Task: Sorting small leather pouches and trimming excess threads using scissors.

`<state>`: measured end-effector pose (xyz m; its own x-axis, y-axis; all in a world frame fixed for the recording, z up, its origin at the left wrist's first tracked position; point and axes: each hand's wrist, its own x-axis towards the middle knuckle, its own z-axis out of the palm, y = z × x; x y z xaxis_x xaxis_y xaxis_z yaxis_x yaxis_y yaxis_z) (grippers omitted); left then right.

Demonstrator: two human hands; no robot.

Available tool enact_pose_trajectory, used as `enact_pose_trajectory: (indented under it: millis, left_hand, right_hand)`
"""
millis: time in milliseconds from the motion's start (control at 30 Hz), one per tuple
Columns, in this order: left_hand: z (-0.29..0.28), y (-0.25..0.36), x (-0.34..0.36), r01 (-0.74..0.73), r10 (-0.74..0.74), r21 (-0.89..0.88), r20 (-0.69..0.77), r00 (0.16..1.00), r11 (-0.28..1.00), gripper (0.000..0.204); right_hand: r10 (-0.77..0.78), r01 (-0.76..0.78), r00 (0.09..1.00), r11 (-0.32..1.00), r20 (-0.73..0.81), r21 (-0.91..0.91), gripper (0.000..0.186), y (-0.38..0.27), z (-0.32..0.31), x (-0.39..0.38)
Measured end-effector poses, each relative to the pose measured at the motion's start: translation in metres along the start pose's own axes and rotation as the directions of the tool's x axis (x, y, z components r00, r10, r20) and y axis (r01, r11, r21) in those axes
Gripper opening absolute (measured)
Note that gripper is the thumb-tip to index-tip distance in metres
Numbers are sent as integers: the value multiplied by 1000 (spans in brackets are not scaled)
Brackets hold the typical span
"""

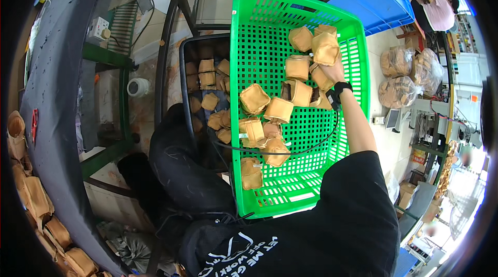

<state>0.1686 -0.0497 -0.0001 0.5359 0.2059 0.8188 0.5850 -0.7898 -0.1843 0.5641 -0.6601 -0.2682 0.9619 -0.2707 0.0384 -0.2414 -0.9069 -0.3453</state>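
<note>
My right hand [334, 71] reaches into the far right part of a green plastic basket [236, 69]. Its fingers are closed on a tan box-shaped pouch [326, 50], whose sewn rim faces me. The fingertips are partly hidden behind the pouch. Close to the hand lie another tan pouch [298, 67] and a rounder one [301, 38]. Several more, such as an open-topped pouch [254, 98], are scattered over the basket's floor. A black band [340, 89] circles my right wrist, and a dark cable runs from it across the basket. My left hand is out of sight.
A dark bin [182, 69] holding more tan pieces stands left of the basket. Beyond are blue crates [381, 5]. Clear bags of tan pieces [399, 93] sit on the floor at right. A dark-covered table [62, 95] runs along the left. Another person [438, 12] works far right.
</note>
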Motion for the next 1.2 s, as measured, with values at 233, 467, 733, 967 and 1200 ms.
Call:
enact_pose_trajectory:
  millis: [233,467,733,967,1200]
  left_hand:
    - [0,1,-4,19,-19,-24,10,1000,1000,53]
    - [-1,-5,-4,16,-16,2,18,1000,1000,52]
    - [0,6,1,35,-35,2,-1,999,999,55]
    - [0,0,-1,43,-43,5,-3,999,999,56]
    - [2,-9,-3,42,-42,-5,-9,999,999,54]
  right_hand:
    - [170,-167,965,985,199,-30,73,1,-6,13]
    - [-1,-8,997,993,81,115,68,-19,9,-12]
    - [-173,225,925,967,338,-123,86,-114,45,-29]
    - [-138,154,964,986,227,-58,50,-124,34,-34]
    - [-143,179,918,982,370,-65,108,-158,-10,-35]
